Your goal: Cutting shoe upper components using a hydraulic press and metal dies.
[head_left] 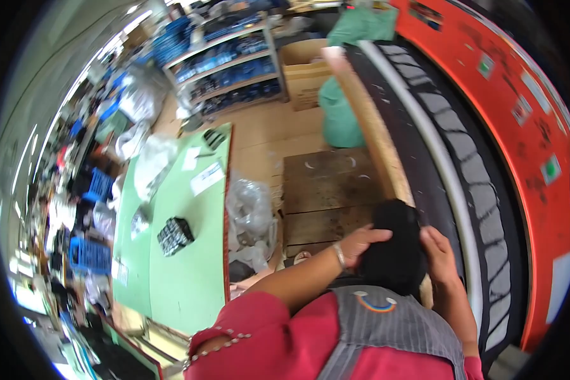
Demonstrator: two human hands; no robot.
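Note:
In front of my chest is a soft-looking black bundle point(394, 253), possibly stacked fabric pieces; its exact kind does not show. My left hand point(360, 246) closes on its left side, the thumb lying over the top. On the opposite side my right hand point(439, 254) grips the edge with bent fingers. The bundle is beside the near end of a wooden rail point(386, 152), along a machine's dark bed. Its lower end meets my grey striped apron point(399, 323), and its underside is hidden.
Right of me, grey flat pieces point(465, 145) line a black belt beside a red machine housing point(519, 101). A green table point(196, 278) at left holds a patterned black-and-white bundle point(175, 236) and papers. Farther off stand a cardboard box point(304, 73), green sacks point(339, 114) and a loaded rack point(225, 63).

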